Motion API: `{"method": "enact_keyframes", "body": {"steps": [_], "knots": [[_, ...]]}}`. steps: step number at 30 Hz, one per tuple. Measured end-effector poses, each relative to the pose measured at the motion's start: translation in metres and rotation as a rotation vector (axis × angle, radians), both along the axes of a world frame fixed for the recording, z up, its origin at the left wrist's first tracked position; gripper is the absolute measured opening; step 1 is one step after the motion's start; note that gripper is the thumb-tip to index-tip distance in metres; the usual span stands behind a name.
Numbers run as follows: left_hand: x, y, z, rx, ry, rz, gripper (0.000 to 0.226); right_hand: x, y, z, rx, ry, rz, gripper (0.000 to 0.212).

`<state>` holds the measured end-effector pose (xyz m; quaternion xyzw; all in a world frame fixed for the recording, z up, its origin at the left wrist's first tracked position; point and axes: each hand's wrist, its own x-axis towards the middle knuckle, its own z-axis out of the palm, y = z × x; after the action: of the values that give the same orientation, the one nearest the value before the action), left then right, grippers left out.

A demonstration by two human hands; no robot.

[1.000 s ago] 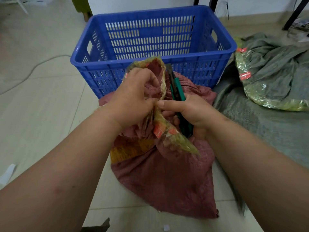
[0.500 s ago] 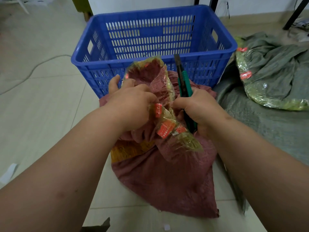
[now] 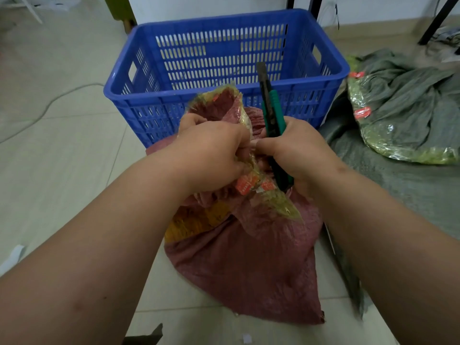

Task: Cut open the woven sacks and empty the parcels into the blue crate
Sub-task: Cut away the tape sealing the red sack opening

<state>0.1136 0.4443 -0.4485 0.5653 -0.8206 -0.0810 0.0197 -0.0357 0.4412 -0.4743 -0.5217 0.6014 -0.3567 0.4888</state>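
A dark red woven sack (image 3: 249, 265) lies on the floor in front of the blue crate (image 3: 224, 95). Its bunched neck is wound in yellowish clear tape with red labels (image 3: 245, 186). My left hand (image 3: 211, 155) grips that taped neck from the left. My right hand (image 3: 296, 150) holds a green utility knife (image 3: 272, 113) upright, blade end pointing up toward the crate, while its thumb presses against the neck beside my left hand. No parcels show inside the crate.
A grey-green woven sack (image 3: 403, 100) with taped neck lies on more grey sacking (image 3: 398, 180) to the right. A cable (image 3: 49, 105) runs across the tiled floor at left. Black table legs (image 3: 433, 21) stand at the back right. Paper scraps (image 3: 12, 257) lie near my left arm.
My right hand rose with the knife, which now stands more upright. My left hand shifted its grip lower on the taped neck, and both hands drew close together.
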Motion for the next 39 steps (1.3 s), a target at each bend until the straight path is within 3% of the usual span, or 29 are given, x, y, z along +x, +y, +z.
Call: {"method": "enact_keyframes", "body": {"steps": [4, 8, 13, 23, 33, 39], "knots": [[0.008, 0.000, -0.003, 0.079, 0.210, 0.063, 0.024, -0.015, -0.004, 0.007, 0.051, 0.094, 0.015, 0.021], [0.020, 0.000, -0.009, 0.196, 0.309, 0.139, 0.059, -0.038, -0.006, 0.026, 0.101, 0.256, 0.109, 0.025], [0.031, -0.006, -0.020, 0.207, 0.315, 0.178, 0.039, -0.053, 0.006, 0.054, 0.060, 0.625, 0.339, 0.018], [0.029, -0.005, -0.026, 0.228, 0.177, 0.152, 0.052, -0.030, 0.023, 0.084, 0.004, 0.910, 0.607, 0.017], [0.016, -0.003, -0.020, 0.146, 0.083, 0.078, 0.045, 0.000, 0.027, 0.069, -0.110, 1.206, 0.608, 0.021], [0.018, -0.005, -0.019, 0.169, 0.090, 0.122, 0.043, -0.001, 0.028, 0.068, -0.104, 1.217, 0.585, 0.019]]}}
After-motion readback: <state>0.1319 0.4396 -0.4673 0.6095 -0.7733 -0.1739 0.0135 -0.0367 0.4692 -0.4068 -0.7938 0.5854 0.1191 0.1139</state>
